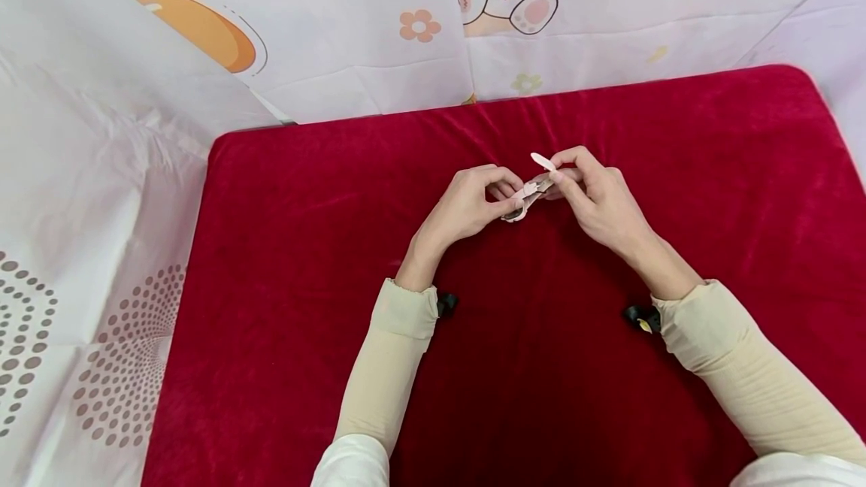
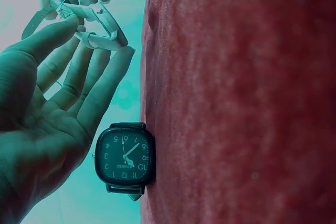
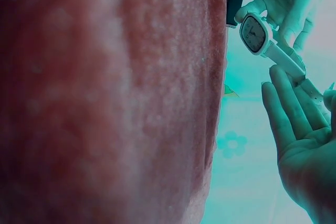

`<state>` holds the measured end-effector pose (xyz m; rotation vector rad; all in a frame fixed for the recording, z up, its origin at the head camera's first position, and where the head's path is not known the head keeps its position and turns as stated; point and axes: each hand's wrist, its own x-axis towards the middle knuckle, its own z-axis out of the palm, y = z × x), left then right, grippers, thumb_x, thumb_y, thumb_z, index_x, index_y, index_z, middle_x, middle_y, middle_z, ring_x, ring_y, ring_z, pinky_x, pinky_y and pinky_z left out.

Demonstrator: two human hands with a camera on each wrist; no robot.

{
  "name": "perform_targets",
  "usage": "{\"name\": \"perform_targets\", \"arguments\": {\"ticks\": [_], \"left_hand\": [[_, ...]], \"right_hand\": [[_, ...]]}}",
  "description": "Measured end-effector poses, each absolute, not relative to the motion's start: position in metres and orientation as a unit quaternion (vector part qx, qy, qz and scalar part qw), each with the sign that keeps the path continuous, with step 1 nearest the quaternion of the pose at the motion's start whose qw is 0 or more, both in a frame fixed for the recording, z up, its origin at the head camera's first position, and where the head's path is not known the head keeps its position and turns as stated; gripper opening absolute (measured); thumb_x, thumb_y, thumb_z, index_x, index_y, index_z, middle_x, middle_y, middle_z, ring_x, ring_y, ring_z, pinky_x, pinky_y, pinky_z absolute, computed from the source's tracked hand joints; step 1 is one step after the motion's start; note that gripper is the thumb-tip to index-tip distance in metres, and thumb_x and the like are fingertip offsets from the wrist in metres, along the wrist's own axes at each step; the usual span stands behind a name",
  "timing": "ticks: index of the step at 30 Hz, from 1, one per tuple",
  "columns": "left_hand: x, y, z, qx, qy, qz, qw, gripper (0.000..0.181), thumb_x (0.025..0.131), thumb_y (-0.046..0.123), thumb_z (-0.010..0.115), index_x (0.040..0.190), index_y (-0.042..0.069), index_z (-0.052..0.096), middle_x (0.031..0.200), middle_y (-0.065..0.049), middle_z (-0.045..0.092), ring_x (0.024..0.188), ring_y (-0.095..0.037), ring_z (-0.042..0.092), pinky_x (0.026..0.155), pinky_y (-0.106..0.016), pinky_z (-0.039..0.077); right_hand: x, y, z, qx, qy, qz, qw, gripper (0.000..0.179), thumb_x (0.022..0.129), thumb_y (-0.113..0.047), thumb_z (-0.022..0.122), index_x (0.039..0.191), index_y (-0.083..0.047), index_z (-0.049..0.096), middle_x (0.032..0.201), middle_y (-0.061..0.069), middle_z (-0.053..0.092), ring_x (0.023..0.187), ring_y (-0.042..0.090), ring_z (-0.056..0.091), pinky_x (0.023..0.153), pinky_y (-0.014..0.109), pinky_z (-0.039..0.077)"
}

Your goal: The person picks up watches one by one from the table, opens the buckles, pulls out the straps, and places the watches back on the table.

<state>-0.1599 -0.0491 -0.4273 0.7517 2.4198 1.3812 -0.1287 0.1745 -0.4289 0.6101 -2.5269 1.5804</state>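
A white wristwatch (image 1: 530,190) is held up between both hands over the red cloth. My left hand (image 1: 463,201) pinches it by the case end, thumb on the near side, as the left wrist view shows too. With thumb and forefinger my right hand (image 1: 605,198) grips the strap, whose pale tip (image 1: 543,161) sticks up past the fingers. Toward the right wrist camera faces the watch's dial (image 3: 253,34). A black square-faced watch (image 2: 125,156) appears beside the left hand at the cloth's edge in the left wrist view; the head view does not show it.
A red velvet cloth (image 1: 304,269) covers the table under both arms. White printed curtains (image 1: 352,28) hang behind the table and along its left side. Small black devices (image 1: 446,304) sit at both cuffs.
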Motion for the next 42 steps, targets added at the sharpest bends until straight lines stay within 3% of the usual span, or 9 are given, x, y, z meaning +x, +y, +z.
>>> {"name": "perform_targets", "arguments": {"ticks": [14, 21, 26, 36, 42], "left_hand": [[-0.1584, -0.0498, -0.4262, 0.245, 0.828, 0.483, 0.145, 0.011, 0.092, 0.012, 0.072, 0.103, 0.01, 0.072, 0.093, 0.002, 0.07, 0.081, -0.007, 0.066, 0.073, -0.02, 0.055], [-0.1567, -0.0492, -0.4255, 0.244, 0.828, 0.487, 0.134, 0.012, 0.091, 0.009, 0.072, 0.103, 0.01, 0.072, 0.09, 0.003, 0.071, 0.08, -0.006, 0.066, 0.073, -0.02, 0.056], [-0.1558, -0.0484, -0.4233, 0.24, 0.829, 0.486, 0.141, 0.015, 0.093, 0.012, 0.071, 0.108, 0.009, 0.072, 0.092, 0.001, 0.071, 0.083, -0.007, 0.066, 0.076, -0.018, 0.055], [-0.1546, -0.0462, -0.4203, 0.233, 0.823, 0.499, 0.137, 0.017, 0.092, 0.016, 0.073, 0.108, 0.01, 0.072, 0.093, 0.001, 0.071, 0.082, -0.007, 0.065, 0.077, -0.019, 0.055], [-0.154, -0.0448, -0.4194, 0.229, 0.818, 0.512, 0.128, 0.015, 0.092, 0.016, 0.072, 0.106, 0.011, 0.072, 0.091, 0.002, 0.07, 0.081, -0.007, 0.066, 0.076, -0.02, 0.055]], "right_hand": [[-0.1275, 0.1709, -0.4256, 0.197, -0.779, 0.595, 0.028, 0.014, 0.1, 0.0, 0.055, 0.113, 0.005, 0.057, 0.108, 0.016, 0.07, 0.085, 0.015, 0.073, 0.076, 0.027, 0.059], [-0.1267, 0.1711, -0.4248, 0.176, -0.796, 0.578, 0.034, 0.019, 0.097, 0.0, 0.06, 0.116, 0.001, 0.062, 0.109, 0.018, 0.069, 0.079, 0.013, 0.073, 0.075, 0.023, 0.058], [-0.1261, 0.1705, -0.4242, 0.178, -0.817, 0.545, 0.063, 0.022, 0.094, -0.002, 0.067, 0.115, -0.005, 0.067, 0.098, 0.014, 0.072, 0.075, 0.006, 0.071, 0.069, 0.014, 0.052], [-0.126, 0.17, -0.4247, 0.177, -0.798, 0.574, 0.056, 0.022, 0.094, 0.001, 0.064, 0.116, -0.003, 0.067, 0.093, 0.015, 0.073, 0.074, 0.015, 0.073, 0.075, 0.02, 0.057], [-0.1256, 0.1684, -0.424, 0.174, -0.8, 0.571, 0.055, 0.021, 0.094, 0.001, 0.065, 0.115, -0.002, 0.066, 0.095, 0.015, 0.073, 0.075, 0.014, 0.073, 0.075, 0.019, 0.057]]}}
